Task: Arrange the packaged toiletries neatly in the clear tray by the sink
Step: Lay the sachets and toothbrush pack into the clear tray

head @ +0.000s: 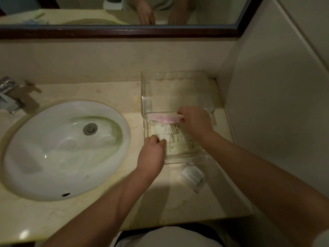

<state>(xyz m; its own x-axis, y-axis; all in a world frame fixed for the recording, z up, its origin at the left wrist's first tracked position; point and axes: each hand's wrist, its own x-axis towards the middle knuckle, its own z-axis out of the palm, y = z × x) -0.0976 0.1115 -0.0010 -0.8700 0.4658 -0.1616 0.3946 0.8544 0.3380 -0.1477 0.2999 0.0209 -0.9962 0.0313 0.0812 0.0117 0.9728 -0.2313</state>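
Observation:
The clear tray (145, 97) stands on the counter to the right of the sink. In its near half lie several pale packets (170, 138) side by side, and a pink packet (162, 118) lies across the tray behind them. My right hand (195, 122) is inside the tray and pinches the right end of the pink packet. At the tray's left wall, my left hand (153, 148) pinches the left end of one pale packet. One more clear packet (193, 176) lies loose on the counter, just in front of the tray.
A white oval sink (60, 150) fills the left of the counter, with a chrome tap (9, 94) at its far left. A dark-framed mirror (117, 31) runs along the back wall. A white side wall (276, 104) closes the right, close to the tray.

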